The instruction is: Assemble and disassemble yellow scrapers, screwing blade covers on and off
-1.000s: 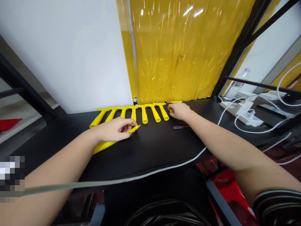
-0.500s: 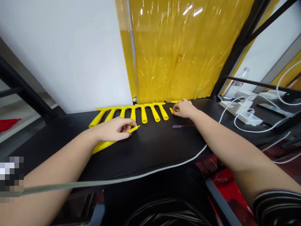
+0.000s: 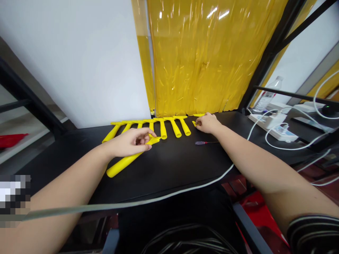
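Observation:
My left hand is closed, its thumb and fingers around the narrow, pointed end of a yellow tubular handle. That handle slants toward me, its rounded end low over the black tabletop. At the back of the table, my right hand is closed on a yellow piece, mostly covered by the fingers. Between the hands lies a row of several yellow T-shaped handles, hollow round ends facing me. A screwdriver with a clear purple handle rests near my right forearm, which hides part of its shaft.
A white cable runs across the front of the black table. On the right stand a white power strip with plugs and a clear bottle. A white panel and yellow plastic curtain rise behind.
My left hand has lifted and turned slightly, and more of its handle shows below the wrist. The right hand stays nearly in place.

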Tool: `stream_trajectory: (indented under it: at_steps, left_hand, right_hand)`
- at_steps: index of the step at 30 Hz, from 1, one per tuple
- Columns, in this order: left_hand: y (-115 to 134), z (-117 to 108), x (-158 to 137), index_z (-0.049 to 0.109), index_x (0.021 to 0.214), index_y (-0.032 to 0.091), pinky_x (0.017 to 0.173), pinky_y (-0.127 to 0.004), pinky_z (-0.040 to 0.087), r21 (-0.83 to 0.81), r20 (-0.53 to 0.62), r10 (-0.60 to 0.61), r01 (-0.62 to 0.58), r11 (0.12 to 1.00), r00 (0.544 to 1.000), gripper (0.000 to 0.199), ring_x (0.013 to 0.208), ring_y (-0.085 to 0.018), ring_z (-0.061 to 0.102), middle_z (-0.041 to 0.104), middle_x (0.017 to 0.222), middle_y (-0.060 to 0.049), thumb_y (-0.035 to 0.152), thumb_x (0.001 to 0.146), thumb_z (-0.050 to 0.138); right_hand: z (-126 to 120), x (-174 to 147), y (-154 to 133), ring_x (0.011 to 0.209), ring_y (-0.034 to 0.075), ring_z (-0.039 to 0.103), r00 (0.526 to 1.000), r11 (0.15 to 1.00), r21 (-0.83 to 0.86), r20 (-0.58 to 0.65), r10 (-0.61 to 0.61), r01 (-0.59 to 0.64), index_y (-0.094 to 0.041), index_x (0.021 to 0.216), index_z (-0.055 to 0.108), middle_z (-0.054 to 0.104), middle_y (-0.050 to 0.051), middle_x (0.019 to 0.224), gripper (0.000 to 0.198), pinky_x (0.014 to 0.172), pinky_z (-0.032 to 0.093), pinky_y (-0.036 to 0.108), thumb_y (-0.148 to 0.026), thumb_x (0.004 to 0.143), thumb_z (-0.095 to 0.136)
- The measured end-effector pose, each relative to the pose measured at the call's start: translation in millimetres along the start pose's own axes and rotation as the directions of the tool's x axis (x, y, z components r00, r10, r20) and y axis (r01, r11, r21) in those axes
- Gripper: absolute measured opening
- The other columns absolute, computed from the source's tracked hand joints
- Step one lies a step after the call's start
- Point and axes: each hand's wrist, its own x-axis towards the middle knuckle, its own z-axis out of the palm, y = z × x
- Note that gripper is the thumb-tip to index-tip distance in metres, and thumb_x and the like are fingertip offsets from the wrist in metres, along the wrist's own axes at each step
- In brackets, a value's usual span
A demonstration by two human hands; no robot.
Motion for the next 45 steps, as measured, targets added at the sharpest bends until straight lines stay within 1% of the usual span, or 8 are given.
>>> stream_trajectory:
  at_steps: [12, 17, 22, 25, 27, 33, 40, 45]
  left_hand:
    - [0, 16, 9, 0.056, 0.128, 0.023, 0.066, -0.026, 0.051, -0.306, -0.205, -0.174, 0.106, 0.946, 0.963, 0.055, 0.071, -0.011, 0.062, 0.059, 0.089, 0.003, 0.039, 0.082, 0.082]
    - [17, 27, 18, 0.043, 0.135, 0.024, 0.068, -0.024, 0.050, -0.519, -0.352, -0.315, 0.097, 0.850, 0.881, 0.080, 0.069, -0.010, 0.063, 0.056, 0.081, 0.008, 0.033, 0.070, 0.090]
    - [25, 36, 45, 0.050, 0.119, 0.021, 0.073, -0.027, 0.051, -0.589, -0.452, -0.348, 0.017, 0.808, 0.821, 0.064, 0.076, -0.013, 0.065, 0.060, 0.084, 0.004, 0.036, 0.071, 0.089]
    - [20, 44, 72, 0.050, 0.109, 0.021, 0.073, -0.027, 0.052, -0.548, -0.582, -0.361, -0.023, 0.836, 0.729, 0.058, 0.081, -0.015, 0.065, 0.062, 0.090, 0.000, 0.041, 0.071, 0.089]
    - [16, 51, 92, 0.046, 0.106, 0.022, 0.073, -0.028, 0.052, -0.535, -0.629, -0.383, -0.019, 0.845, 0.677, 0.055, 0.082, -0.015, 0.064, 0.061, 0.092, 0.000, 0.043, 0.075, 0.086]
    - [15, 62, 147, 0.038, 0.100, 0.024, 0.074, -0.026, 0.053, -0.563, -0.720, -0.485, -0.010, 0.826, 0.496, 0.049, 0.082, -0.014, 0.062, 0.056, 0.092, 0.000, 0.039, 0.083, 0.082]
    - [14, 58, 155, 0.039, 0.116, 0.023, 0.067, -0.033, 0.059, -0.656, -0.549, -0.461, -0.018, 0.754, 0.697, 0.042, 0.072, -0.015, 0.065, 0.056, 0.097, -0.002, 0.034, 0.092, 0.071]
    - [4, 47, 108, 0.047, 0.117, 0.023, 0.068, -0.029, 0.053, -0.296, -0.508, -0.192, 0.039, 0.954, 0.840, 0.032, 0.074, -0.013, 0.060, 0.056, 0.095, 0.000, 0.033, 0.093, 0.066]
  right_hand:
    - [0, 0, -3, 0.119, 0.039, 0.057, 0.997, 0.997, -0.013, -0.028, 0.071, -0.071, -0.022, 0.099, 0.082, 0.078, 0.015, 0.106, 0.028, 0.100, 0.044, 0.052, -0.041, 0.091, 0.065]
    - [-17, -7, -11, 0.098, 0.028, 0.064, 0.969, 0.981, 0.193, -0.244, 0.036, 0.012, -0.017, 0.097, 0.078, 0.076, 0.012, 0.101, 0.024, 0.094, 0.046, 0.041, -0.035, 0.092, 0.063]
    - [-37, -32, -51, 0.065, 0.016, 0.054, 0.915, 0.692, 0.622, -0.376, -0.147, 0.367, -0.018, 0.092, 0.070, 0.061, 0.000, 0.071, 0.022, 0.064, 0.043, 0.029, -0.038, 0.094, 0.062]
    - [-43, -50, -83, 0.063, 0.014, 0.053, 0.853, 0.437, 0.737, -0.391, -0.345, 0.515, -0.019, 0.101, 0.066, 0.057, -0.003, 0.072, 0.028, 0.061, 0.044, 0.027, -0.045, 0.092, 0.068]
    - [-45, -60, -102, 0.065, 0.013, 0.058, 0.842, 0.359, 0.785, -0.359, -0.403, 0.506, -0.021, 0.114, 0.060, 0.061, -0.002, 0.083, 0.041, 0.060, 0.048, 0.027, -0.048, 0.087, 0.074]
    - [-46, -67, -111, 0.066, 0.014, 0.064, 0.933, 0.563, 0.744, -0.266, -0.244, 0.360, -0.023, 0.126, 0.052, 0.065, 0.000, 0.093, 0.057, 0.063, 0.052, 0.029, -0.040, 0.079, 0.081]
    - [-40, -35, -52, 0.073, 0.017, 0.071, 0.990, 0.673, 0.739, -0.091, 0.105, -0.003, -0.019, 0.110, 0.072, 0.077, 0.004, 0.089, 0.032, 0.066, 0.053, 0.026, -0.021, 0.078, 0.076]
    - [-29, -14, -21, 0.066, 0.018, 0.072, 0.970, 0.709, 0.673, 0.055, 0.235, -0.210, -0.017, 0.100, 0.077, 0.078, 0.005, 0.078, 0.023, 0.060, 0.055, 0.027, -0.026, 0.079, 0.077]
